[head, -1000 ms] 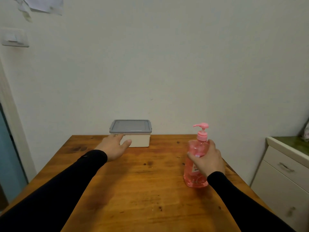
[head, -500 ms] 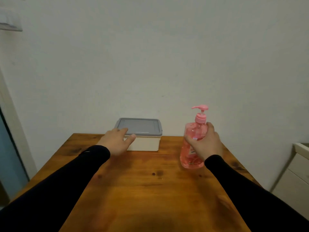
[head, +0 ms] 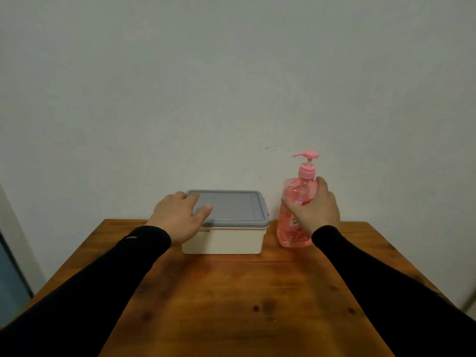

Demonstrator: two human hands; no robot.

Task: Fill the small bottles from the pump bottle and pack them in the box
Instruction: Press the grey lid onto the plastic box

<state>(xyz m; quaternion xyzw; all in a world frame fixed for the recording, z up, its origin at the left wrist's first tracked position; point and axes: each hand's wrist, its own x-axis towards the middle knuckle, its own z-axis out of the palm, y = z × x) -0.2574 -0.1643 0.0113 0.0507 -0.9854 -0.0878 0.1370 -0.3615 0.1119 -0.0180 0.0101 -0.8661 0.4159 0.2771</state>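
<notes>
- Head view: my left hand (head: 180, 218) lies spread and flat on the near left corner of the box's grey lid (head: 231, 207), fingers loose, thumb pointing across the lid, gripping nothing.
- The box (head: 226, 239), cream with the lid shut on it, sits on the desk (head: 244, 300) directly under and to the right of that hand, close to the wall (head: 231, 86).
- My right hand (head: 315, 210) wraps around the pink pump bottle (head: 296, 217), fingers curled over its far right shoulder and thumb across the front.
- The bottle stands upright on the desk just right of the box, apart from it, its pump head (head: 306, 155) rising above my fingers, nozzle pointing left.
- Both black sleeves (head: 386, 292) reach in from the near edge.
</notes>
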